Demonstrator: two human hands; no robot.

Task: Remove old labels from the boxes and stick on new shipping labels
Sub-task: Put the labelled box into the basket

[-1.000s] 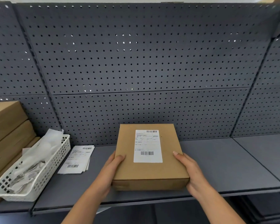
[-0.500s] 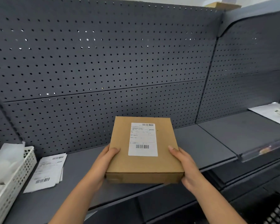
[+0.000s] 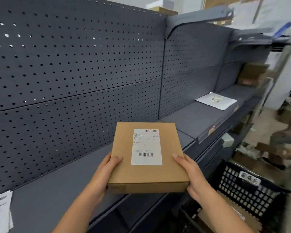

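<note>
pegboard shelf (image 3: 49, 199) behind; box (image 3: 172, 172) being held level.
left hand (image 3: 104, 174), right hand (image 3: 191, 175) fingers (image 3: 116, 159) clamping its sides, keeping label (image 3: 146, 147) up.

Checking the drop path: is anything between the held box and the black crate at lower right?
Nothing visible does. The left hand and right hand grip the box; only open air lies between it and the crate, which already holds cardboard.

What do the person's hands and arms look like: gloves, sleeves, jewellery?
The left hand and right hand are bare, no gloves. Both forearms are uncovered to the frame's bottom edge; no sleeve shows. No ring, watch or bracelet is visible. Nails look short.
</note>
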